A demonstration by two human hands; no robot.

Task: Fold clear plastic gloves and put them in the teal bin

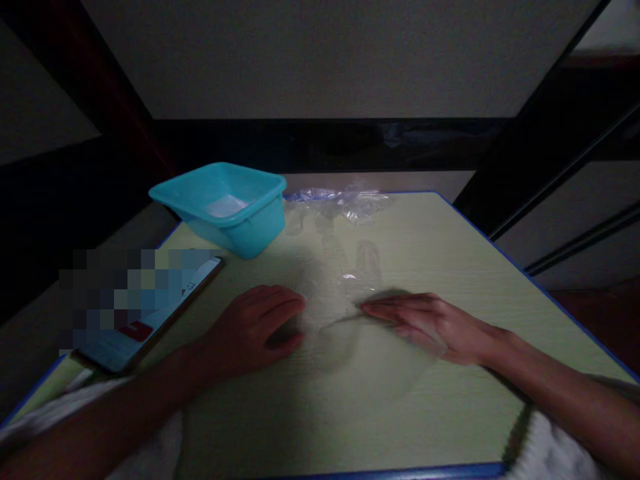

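A thin, clear plastic glove (367, 260) lies flat on the table, its finger shapes pointing toward the far edge. My right hand (425, 323) is at the glove's near end, fingers pressed together on the film, and part of the film appears to cross the hand. Slight blur softens that hand's outline. Left of the glove, my left hand (263, 327) rests low over the table, thumb and fingers apart with nothing visible between them. More crumpled clear plastic (357, 205) lies along the far edge.
A turquoise plastic basin (260, 223) stands at the far left, with something whitish at its bottom. A phone (170, 303) with a lit screen lies left of my left hand. The pale table (450, 253) has a blue edge, and a wall panel rises behind it.
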